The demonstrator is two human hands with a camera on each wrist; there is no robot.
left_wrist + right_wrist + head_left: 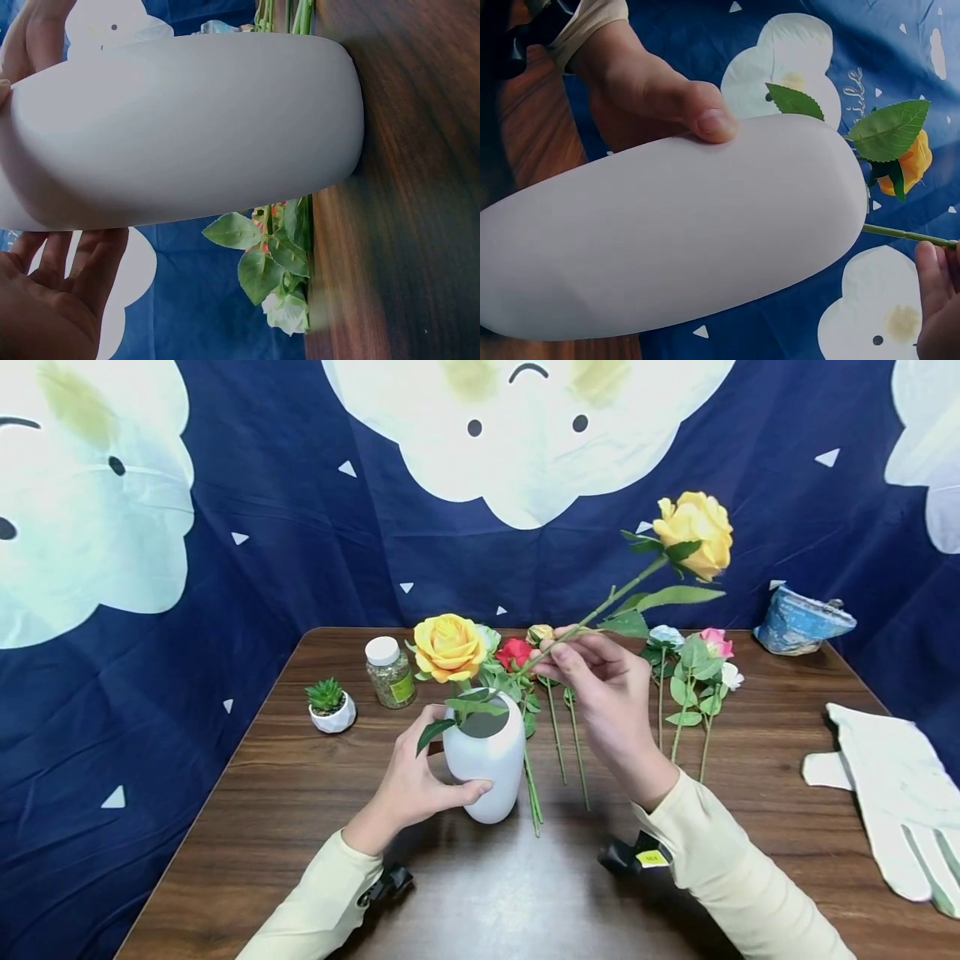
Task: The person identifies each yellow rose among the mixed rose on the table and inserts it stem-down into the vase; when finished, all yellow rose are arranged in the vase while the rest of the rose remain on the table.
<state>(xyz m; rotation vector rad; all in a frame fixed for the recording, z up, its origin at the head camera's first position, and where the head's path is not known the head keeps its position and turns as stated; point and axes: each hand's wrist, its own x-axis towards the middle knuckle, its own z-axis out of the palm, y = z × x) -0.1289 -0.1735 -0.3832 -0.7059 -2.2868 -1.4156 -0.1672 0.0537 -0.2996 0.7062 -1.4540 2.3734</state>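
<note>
My left hand (412,789) grips a white vase (491,777) from its left side, thumb across the front and fingers round the back. The vase stands upright on the table. One yellow rose (450,647) is in it, bloom above the rim, a leaf hanging over the mouth. Between thumb and fingers, my right hand (611,697) pinches the stem of a second yellow rose (697,535). This rose slants up to the right, its lower stem (900,234) reaching the vase's rim in the right wrist view; the stem's end is hidden there.
Behind the vase lie several flowers, among them a red rose (514,653). More, with a pink rose (716,643), lie to the right. A white-lidded jar (390,675) and a potted succulent (332,708) stand left. White gloves (892,802) and a blue pouch (801,622) are far right.
</note>
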